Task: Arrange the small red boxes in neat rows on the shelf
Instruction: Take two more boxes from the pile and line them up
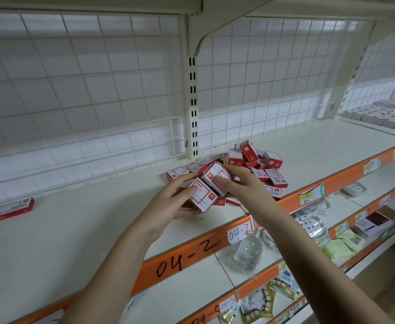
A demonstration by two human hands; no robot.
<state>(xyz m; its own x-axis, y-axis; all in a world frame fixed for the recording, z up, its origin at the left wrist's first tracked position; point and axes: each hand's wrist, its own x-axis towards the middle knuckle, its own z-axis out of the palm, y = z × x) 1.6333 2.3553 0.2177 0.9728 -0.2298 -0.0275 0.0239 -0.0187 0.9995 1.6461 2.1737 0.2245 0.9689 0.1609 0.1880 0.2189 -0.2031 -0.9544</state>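
Observation:
A loose pile of small red-and-white boxes [252,164] lies on the white shelf [74,230] near its middle, against the upright post. My left hand [170,206] grips a small stack of these boxes [201,195] just in front of the pile, thumb on the top label. My right hand [240,181] holds another red box [216,175] and presses it against the stack in my left hand. At the far left edge, a short row of red boxes [7,210] lies flat along the shelf.
A wire grid back panel [86,101] and a slotted post [193,108] close the shelf's rear. Orange front rail [187,256] marked "04-2". Lower shelves hold clear plastic dishes [248,253] and packets. Grey-and-red boxes [378,115] fill the far right bay.

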